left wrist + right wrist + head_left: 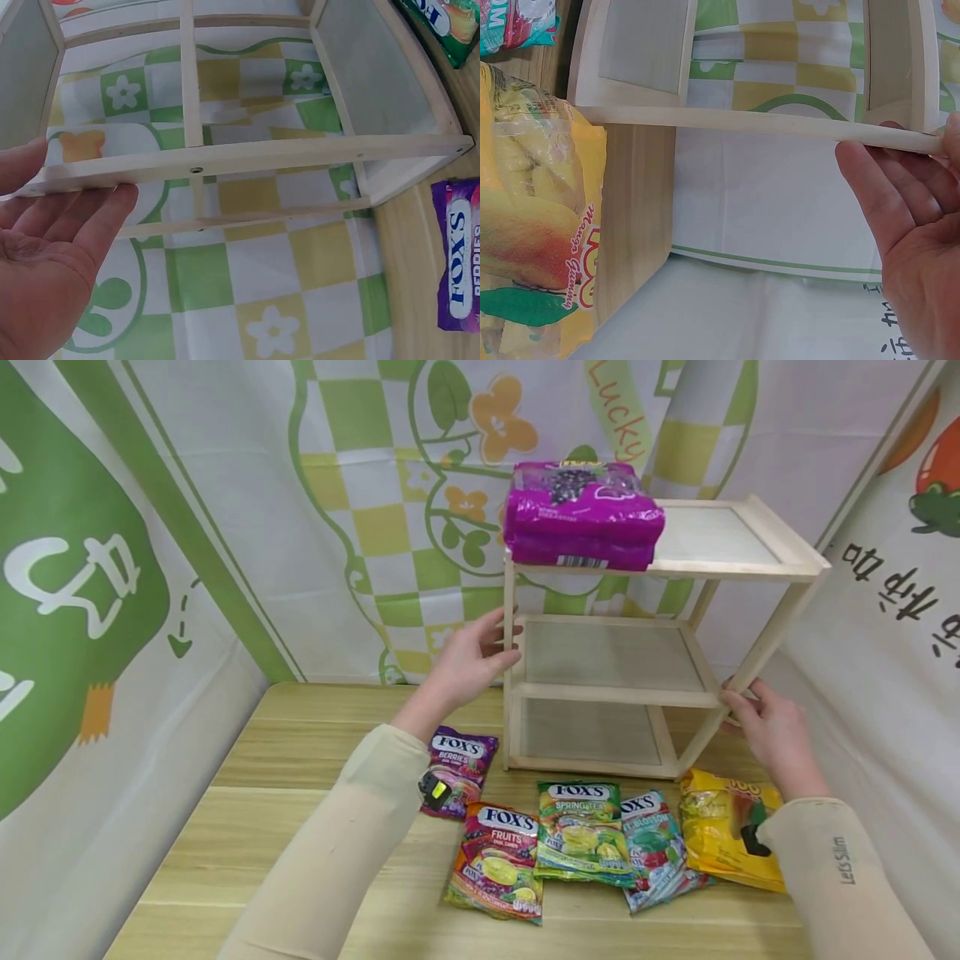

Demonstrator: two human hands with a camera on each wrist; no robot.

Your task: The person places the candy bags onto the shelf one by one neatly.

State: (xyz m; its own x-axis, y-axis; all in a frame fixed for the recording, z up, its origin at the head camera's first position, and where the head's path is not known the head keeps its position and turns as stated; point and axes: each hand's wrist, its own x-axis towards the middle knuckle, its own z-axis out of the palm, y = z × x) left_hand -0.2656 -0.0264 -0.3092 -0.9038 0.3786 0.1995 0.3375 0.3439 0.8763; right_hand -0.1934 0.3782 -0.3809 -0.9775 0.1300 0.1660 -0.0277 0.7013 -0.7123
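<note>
A three-tier wooden shelf rack (615, 695) with pale mesh panels stands on the table. My left hand (471, 662) grips its left front post, thumb on one side and fingers on the other; the left wrist view shows that post (262, 155) between them. On the opposite side, my right hand (776, 727) holds the right front post, seen as a thin rail (735, 120) in the right wrist view. A large purple candy pack (585, 527) with a grape picture lies on the top tier, at its left end. The two lower tiers hold nothing.
In front of the rack lie candy bags: purple Berries (459, 772), orange Fruits (498, 864), green Spring Tea (583, 833), a light blue one (654, 847) and yellow mango gummies (727, 835). Printed curtains (375, 527) hang behind and at both sides of the wooden table (300, 760).
</note>
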